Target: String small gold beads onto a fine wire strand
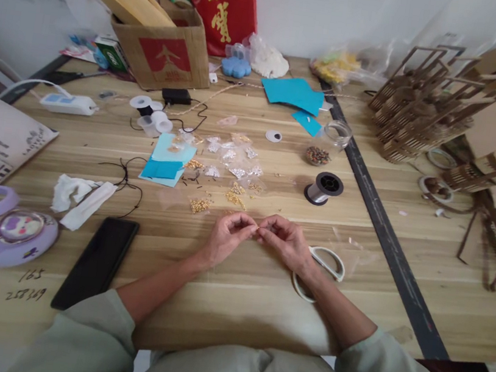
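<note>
Near the table's front, my left hand (pixel 230 236) and my right hand (pixel 284 240) meet at their fingertips. Both are closed in a pinch on a tiny gold piece (pixel 258 228) between them; its shape is too small to tell. Just beyond the hands lie piles of gold beads (pixel 200 205) and gold findings (pixel 235 199). Small bags of silver pieces (pixel 229 149) are spread farther back. A spool of thin wire (pixel 324 189) stands to the right. White-handled scissors (pixel 327 263) lie beside and partly under my right forearm.
A black phone (pixel 96 263) and a purple case (pixel 6 229) lie at the left. Blue sheets (pixel 166 162) are left of the beads. A bead jar (pixel 327 145) lies behind the spool; wooden baskets (pixel 404 122) stand at the right. A cardboard box (pixel 167 54) is at the back.
</note>
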`<state>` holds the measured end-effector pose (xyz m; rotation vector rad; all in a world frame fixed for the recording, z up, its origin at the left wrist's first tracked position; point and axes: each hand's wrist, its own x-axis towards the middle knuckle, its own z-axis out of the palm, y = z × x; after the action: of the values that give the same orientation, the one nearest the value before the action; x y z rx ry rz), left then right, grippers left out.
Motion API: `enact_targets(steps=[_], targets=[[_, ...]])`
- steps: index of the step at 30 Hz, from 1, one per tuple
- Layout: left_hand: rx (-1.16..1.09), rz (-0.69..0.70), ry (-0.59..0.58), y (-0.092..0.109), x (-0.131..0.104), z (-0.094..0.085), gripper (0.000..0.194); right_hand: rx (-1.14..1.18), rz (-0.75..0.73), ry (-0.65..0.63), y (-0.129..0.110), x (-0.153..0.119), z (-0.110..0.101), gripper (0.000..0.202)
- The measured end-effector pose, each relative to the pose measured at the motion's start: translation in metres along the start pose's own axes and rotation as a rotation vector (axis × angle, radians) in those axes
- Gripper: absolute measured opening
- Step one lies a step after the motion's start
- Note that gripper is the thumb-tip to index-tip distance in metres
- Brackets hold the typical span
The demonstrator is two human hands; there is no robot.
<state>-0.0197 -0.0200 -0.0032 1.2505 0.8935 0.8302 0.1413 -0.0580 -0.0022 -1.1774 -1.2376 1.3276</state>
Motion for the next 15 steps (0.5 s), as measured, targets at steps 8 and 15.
enact_targets(steps=[8, 15], targets=[[-0.016, -0.021, -0.021, 0.0037, -0.0002, -0.0005, 0.016, -0.007, 0.004, -0.027, 0.0030, 0.0007, -0.0053, 0.020], [0.003, -0.012, -0.083, 0.0041, 0.0003, -0.0022, 0.020, 0.019, 0.024, -0.044, 0.0024, 0.0012, -0.0079, 0.020]])
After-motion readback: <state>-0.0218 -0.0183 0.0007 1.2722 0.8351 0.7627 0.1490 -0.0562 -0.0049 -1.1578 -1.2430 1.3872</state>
